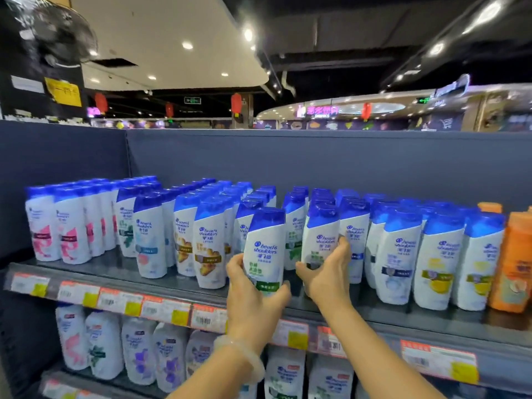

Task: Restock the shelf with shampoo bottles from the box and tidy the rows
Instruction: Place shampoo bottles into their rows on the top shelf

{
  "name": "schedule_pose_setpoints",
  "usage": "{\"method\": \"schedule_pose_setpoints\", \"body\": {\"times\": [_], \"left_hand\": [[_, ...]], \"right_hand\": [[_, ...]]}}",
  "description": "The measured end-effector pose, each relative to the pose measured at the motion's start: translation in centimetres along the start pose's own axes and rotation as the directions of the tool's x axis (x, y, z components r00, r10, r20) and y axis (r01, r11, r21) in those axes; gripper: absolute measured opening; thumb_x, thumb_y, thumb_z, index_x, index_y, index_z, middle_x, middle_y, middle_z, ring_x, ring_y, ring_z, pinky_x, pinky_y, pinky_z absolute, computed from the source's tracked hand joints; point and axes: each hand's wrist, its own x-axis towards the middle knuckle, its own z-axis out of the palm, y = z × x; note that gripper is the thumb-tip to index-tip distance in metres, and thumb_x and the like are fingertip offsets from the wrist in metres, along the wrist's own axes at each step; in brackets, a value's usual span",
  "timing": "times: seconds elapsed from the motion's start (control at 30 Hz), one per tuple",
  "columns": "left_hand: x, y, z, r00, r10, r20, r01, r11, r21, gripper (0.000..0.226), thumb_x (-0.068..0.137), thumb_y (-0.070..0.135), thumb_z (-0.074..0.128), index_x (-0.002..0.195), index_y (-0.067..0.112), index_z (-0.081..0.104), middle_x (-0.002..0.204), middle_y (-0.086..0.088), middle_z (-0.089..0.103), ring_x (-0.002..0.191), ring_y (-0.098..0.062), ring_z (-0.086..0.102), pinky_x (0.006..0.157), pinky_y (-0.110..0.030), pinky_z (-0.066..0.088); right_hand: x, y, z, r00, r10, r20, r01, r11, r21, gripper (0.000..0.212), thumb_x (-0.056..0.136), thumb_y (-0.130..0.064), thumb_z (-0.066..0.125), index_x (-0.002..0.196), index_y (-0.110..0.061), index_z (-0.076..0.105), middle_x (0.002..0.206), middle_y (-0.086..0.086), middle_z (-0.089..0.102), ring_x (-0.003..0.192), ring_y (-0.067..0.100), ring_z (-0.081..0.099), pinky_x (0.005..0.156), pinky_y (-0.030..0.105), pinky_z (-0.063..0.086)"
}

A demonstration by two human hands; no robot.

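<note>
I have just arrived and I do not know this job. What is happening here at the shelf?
A person is restocking shampoo on the top shelf. The left hand holds a green-label bottle at the front edge of the shelf. The right hand holds the neighbouring bottle in the next row. The other rows stand full, with orange bottles at the far right.

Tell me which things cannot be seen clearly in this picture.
- Cardboard supply box: outside the head view.
- Rear white shampoo bottles with blue caps: labels hidden by the front rows.
- Orange-and-yellow price tags: print blurred.
- Orange bottles: cut by the right edge.
- Right hand fingers: partly behind its green-label white bottle.
</note>
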Motion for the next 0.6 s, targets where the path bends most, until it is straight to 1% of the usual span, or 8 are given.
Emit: {"method": "schedule_pose_setpoints", "body": {"times": [0.1, 0.17, 0.27, 0.33, 0.37, 0.47, 0.53, 0.6], "left_hand": [[1.2, -0.4, 0.7, 0.998, 0.019, 0.056, -0.018, 0.999, -0.027, 0.061, 0.067, 0.006, 0.077, 0.106, 0.021, 0.033, 0.091, 0.01, 0.054, 0.077, 0.0, 0.059, 0.061, -0.012, 0.047], [1.7, -0.7, 1.1, 0.997, 0.02, 0.08, -0.016, 0.999, -0.047, 0.061, 0.067, 0.003, 0.077, 0.105, 0.021, 0.033, 0.092, 0.008, 0.054, 0.075, 0.007, 0.058, 0.06, -0.006, 0.045], [2.4, -1.0, 1.8, 0.992, 0.038, 0.122, -0.03, 0.997, -0.067, 0.06, 0.069, 0.006, 0.077, 0.106, 0.019, 0.032, 0.093, 0.01, 0.051, 0.076, 0.014, 0.055, 0.061, -0.005, 0.043], [2.7, -1.3, 2.3, 0.989, 0.038, 0.144, -0.028, 0.997, -0.068, 0.061, 0.07, 0.009, 0.077, 0.107, 0.02, 0.03, 0.093, 0.017, 0.047, 0.081, 0.006, 0.055, 0.064, -0.01, 0.044], [2.9, -1.7, 2.7, 0.988, 0.036, 0.149, -0.026, 0.997, -0.069, 0.061, 0.07, 0.011, 0.077, 0.107, 0.021, 0.03, 0.095, 0.016, 0.046, 0.085, 0.0, 0.054, 0.069, -0.014, 0.045], [3.1, -2.9, 3.6, 0.986, 0.026, 0.162, -0.017, 0.998, -0.052, 0.066, 0.068, 0.018, 0.078, 0.11, 0.026, 0.028, 0.105, 0.004, 0.051, 0.099, -0.019, 0.054, 0.084, -0.037, 0.05], [3.2, -3.0, 4.0, 0.988, 0.013, 0.153, -0.008, 0.999, -0.037, 0.068, 0.068, 0.018, 0.077, 0.111, 0.028, 0.026, 0.109, 0.0, 0.05, 0.102, -0.023, 0.052, 0.088, -0.043, 0.049], [3.5, -2.9, 4.4, 0.992, 0.013, 0.128, -0.009, 1.0, -0.028, 0.069, 0.067, 0.016, 0.078, 0.111, 0.028, 0.026, 0.108, 0.0, 0.049, 0.102, -0.024, 0.052, 0.088, -0.046, 0.048]], "right_hand": [[-0.7, 0.6, -0.3, 0.994, 0.1, 0.032, -0.085, 0.943, -0.323, 0.086, 0.067, -0.031, 0.08, 0.131, -0.006, 0.028, 0.128, 0.013, 0.034, 0.12, 0.031, 0.039, 0.1, 0.041, 0.04], [-0.9, 0.4, -0.6, 0.979, 0.201, 0.036, -0.168, 0.894, -0.415, 0.08, 0.071, -0.039, 0.075, 0.128, -0.007, 0.029, 0.128, 0.012, 0.032, 0.121, 0.03, 0.038, 0.098, 0.037, 0.04], [-0.3, 0.0, -0.2, 0.967, 0.254, 0.016, -0.223, 0.873, -0.433, 0.073, 0.077, -0.036, 0.071, 0.13, -0.007, 0.03, 0.127, 0.012, 0.034, 0.12, 0.028, 0.039, 0.096, 0.036, 0.041], [0.0, 0.0, 0.1, 0.965, 0.262, -0.021, -0.243, 0.863, -0.442, 0.066, 0.079, -0.033, 0.07, 0.127, -0.007, 0.033, 0.125, 0.012, 0.036, 0.117, 0.028, 0.042, 0.094, 0.036, 0.042], [0.0, 0.0, 0.2, 0.965, 0.26, -0.039, -0.249, 0.859, -0.447, 0.064, 0.079, -0.032, 0.069, 0.126, -0.006, 0.034, 0.125, 0.012, 0.036, 0.116, 0.028, 0.043, 0.094, 0.036, 0.042], [-0.1, 0.5, 0.4, 0.97, 0.234, -0.067, -0.239, 0.869, -0.434, 0.061, 0.079, -0.026, 0.07, 0.125, -0.004, 0.037, 0.127, 0.014, 0.038, 0.118, 0.03, 0.043, 0.097, 0.035, 0.039], [-0.3, 0.6, 0.5, 0.971, 0.22, -0.09, -0.237, 0.888, -0.394, 0.061, 0.077, -0.023, 0.071, 0.125, -0.005, 0.037, 0.128, 0.014, 0.039, 0.119, 0.03, 0.043, 0.098, 0.035, 0.039], [-0.6, 0.7, 0.4, 0.981, 0.163, -0.104, -0.19, 0.909, -0.37, 0.067, 0.077, -0.022, 0.07, 0.131, -0.006, 0.034, 0.129, 0.013, 0.038, 0.122, 0.03, 0.04, 0.1, 0.035, 0.037]]}}
